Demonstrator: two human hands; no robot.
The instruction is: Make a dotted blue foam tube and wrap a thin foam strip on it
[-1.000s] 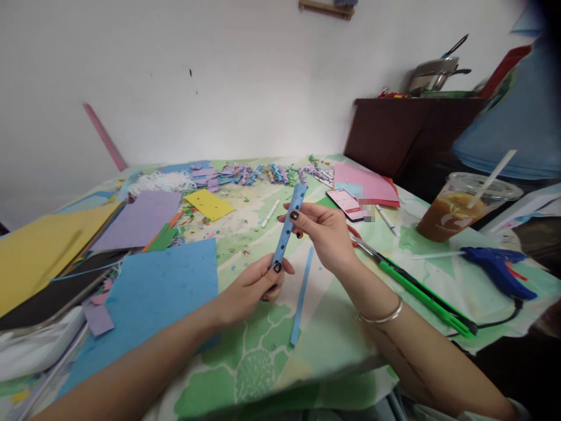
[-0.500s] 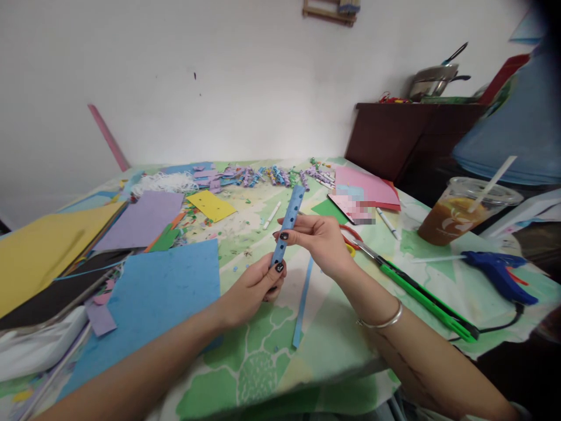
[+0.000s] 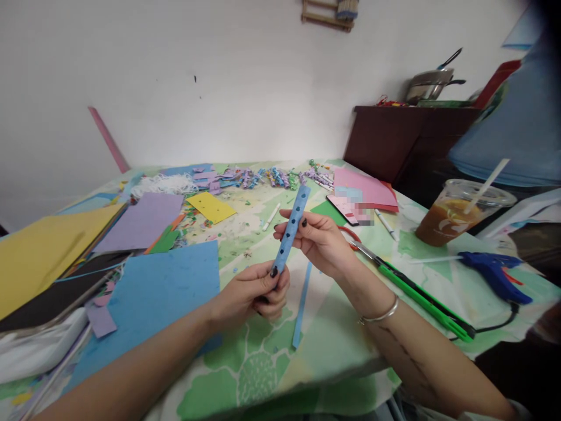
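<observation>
A blue paper strip (image 3: 290, 229) with a row of dark dots slants upward over the table. My left hand (image 3: 258, 287) pinches its lower end between thumb and fingers. Around the strip's middle, my right hand (image 3: 322, 240) has its thumb at the right edge and fingers behind, closed on it. Under the hands a narrower plain blue strip (image 3: 302, 307) lies on the tablecloth. Just beyond my right wrist are red-handled scissors (image 3: 350, 235), partly hidden, and a green box cutter (image 3: 421, 295).
Blue, purple and yellow paper sheets (image 3: 175, 292) lie on the left. Several curled paper pieces (image 3: 272, 177) and white shreds (image 3: 164, 184) line the back. A blue glue gun (image 3: 493, 273) and a drink cup (image 3: 451, 219) stand right, near a phone (image 3: 346, 210) and white pens (image 3: 272, 216).
My right thumb has moved from the strip's face to its right edge, uncovering more dots. The strip has shifted slightly to the right at its top. My left hand still grips the lower end.
</observation>
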